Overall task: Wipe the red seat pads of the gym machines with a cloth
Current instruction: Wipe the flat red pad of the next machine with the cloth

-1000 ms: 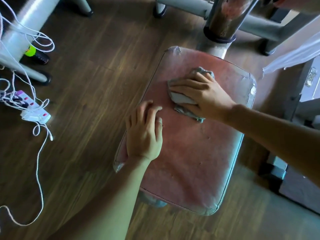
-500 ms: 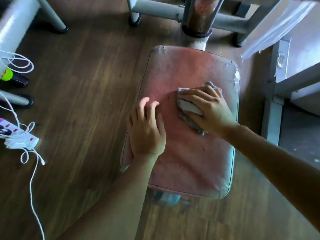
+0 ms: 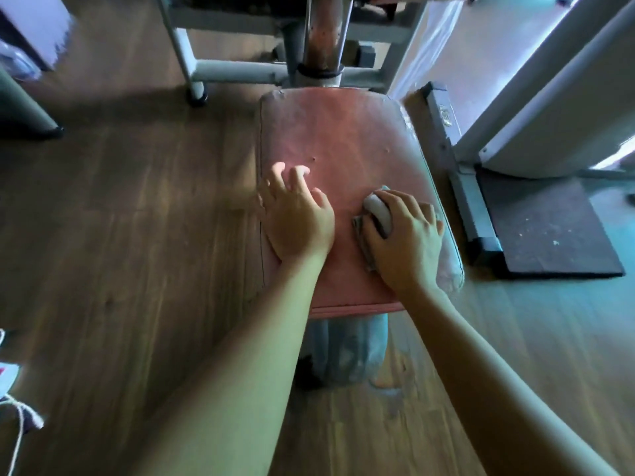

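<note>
now, right hand (image 3: 403, 240) fingers curled, clamped on the bunched grey cloth (image 3: 378, 216), pressing it to the near right of the red seat pad (image 3: 338, 139), left hand (image 3: 297, 218) flat on the pad's left edge, fingers spread apart, wood floor (image 3: 130, 214) all round

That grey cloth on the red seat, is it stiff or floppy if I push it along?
Probably floppy: the cloth bunches and folds under the right hand. Likely light, and it should slide rather than roll on the flat seat pad.
</note>
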### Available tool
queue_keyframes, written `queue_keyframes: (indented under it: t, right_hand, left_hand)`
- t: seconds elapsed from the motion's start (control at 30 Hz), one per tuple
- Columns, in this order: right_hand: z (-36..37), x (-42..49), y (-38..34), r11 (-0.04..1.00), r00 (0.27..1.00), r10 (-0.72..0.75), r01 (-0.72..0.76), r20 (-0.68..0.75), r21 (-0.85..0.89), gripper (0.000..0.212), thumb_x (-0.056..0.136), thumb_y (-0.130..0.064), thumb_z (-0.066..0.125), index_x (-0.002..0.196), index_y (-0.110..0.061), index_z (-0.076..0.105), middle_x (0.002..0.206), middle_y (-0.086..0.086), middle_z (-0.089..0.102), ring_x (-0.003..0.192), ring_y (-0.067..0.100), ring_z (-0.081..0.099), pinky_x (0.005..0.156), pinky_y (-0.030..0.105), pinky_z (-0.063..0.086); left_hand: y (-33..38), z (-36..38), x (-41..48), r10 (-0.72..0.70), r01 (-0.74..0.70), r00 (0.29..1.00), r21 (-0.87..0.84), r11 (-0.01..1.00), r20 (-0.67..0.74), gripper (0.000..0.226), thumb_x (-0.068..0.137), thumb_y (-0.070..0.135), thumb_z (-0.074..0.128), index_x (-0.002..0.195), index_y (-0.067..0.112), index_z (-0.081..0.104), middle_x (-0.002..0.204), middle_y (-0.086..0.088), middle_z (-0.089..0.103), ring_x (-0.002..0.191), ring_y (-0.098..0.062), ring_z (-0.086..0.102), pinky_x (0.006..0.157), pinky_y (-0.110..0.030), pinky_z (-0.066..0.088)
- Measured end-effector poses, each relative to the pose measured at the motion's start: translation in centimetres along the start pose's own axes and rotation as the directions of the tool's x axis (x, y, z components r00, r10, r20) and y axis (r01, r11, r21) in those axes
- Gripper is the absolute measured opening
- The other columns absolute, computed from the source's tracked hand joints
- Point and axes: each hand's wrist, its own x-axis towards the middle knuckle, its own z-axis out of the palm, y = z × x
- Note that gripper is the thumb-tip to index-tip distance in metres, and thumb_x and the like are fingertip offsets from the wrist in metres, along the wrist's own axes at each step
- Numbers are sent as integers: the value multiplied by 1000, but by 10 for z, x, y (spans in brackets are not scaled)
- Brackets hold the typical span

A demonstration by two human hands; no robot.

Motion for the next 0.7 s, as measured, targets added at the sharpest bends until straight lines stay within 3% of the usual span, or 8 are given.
queue_keyframes:
  t: [0.13, 0.27, 0.4, 0.53, 0.7]
  right_hand:
    - [-7, -29, -3, 999, 999, -29, 30, -29, 29, 34, 87, -51, 62, 114, -32, 69, 121, -8, 68, 106, 30, 58, 91, 45, 41]
    - [-20, -58, 4, 987, 987, -156, 158, -47, 34, 41, 84, -62, 53, 111, -35, 68, 112, -11, 70, 98, 27, 63, 87, 44, 49]
    - [-25, -86, 10, 965, 968, -222, 236, -120, 117, 48, 87, -60, 54, 122, -31, 67, 115, -11, 70, 103, 21, 63, 92, 43, 49]
    - [-17, -126, 13, 904, 921, -219, 316, -321, 289, 39, 93, -47, 58, 114, -18, 74, 116, -6, 71, 105, 17, 67, 90, 43, 53]
    - [0, -174, 8, 861, 887, -126, 320, -443, 395, 30, 91, -31, 70, 118, -18, 73, 119, -8, 70, 108, 15, 65, 89, 46, 53]
  left_hand:
    - [-25, -10, -19, 237, -235, 971, -49, 971, 32, 23, 84, 25, 59, 105, 21, 68, 125, -3, 60, 123, -29, 53, 100, -47, 42]
    - [-43, -24, -30, 451, -443, 888, -99, 891, 86, 36, 84, 36, 51, 111, 22, 70, 119, -1, 62, 116, -30, 51, 97, -50, 46]
    - [-61, -34, -25, 502, -482, 852, -152, 863, 149, 43, 84, 49, 47, 115, 32, 71, 126, 9, 61, 121, -22, 47, 106, -42, 40]
    - [-65, -33, -26, 492, -457, 862, -229, 859, 124, 23, 91, 33, 65, 113, 33, 73, 128, 13, 62, 124, -16, 43, 106, -24, 28]
    - [-66, -38, -32, 509, -472, 852, -241, 848, 123, 22, 88, 33, 62, 106, 34, 74, 119, 16, 65, 115, -14, 48, 103, -30, 37]
